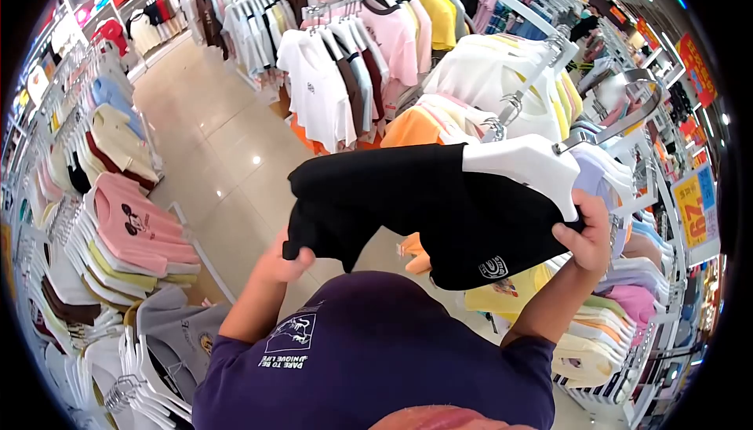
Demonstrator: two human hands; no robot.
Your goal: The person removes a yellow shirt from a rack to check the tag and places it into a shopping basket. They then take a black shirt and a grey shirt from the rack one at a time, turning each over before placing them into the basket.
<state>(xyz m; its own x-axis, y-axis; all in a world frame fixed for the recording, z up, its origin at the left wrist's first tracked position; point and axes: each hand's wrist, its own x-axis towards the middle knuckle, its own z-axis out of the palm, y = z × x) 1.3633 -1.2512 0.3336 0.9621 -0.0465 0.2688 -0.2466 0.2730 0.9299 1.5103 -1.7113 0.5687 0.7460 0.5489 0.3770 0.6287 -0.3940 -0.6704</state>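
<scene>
A black T-shirt (369,194) with a small white print is stretched sideways in front of my body. Part of it sits on a white hanger (522,165), whose shoulder is bare at the top and whose metal hook points to the upper right. My left hand (287,261) is closed on the shirt's left end. At the other end, my right hand (587,235) grips the shirt's edge by the hanger's tip, thumb in front. Behind the shirt, a rail of white and orange shirts (427,122) is partly hidden.
Racks of hanging clothes stand on both sides, including a pink T-shirt (133,222) on the left and a white T-shirt (312,89) ahead. A tiled aisle (227,147) runs ahead to the left. A price sign (695,204) hangs at the right.
</scene>
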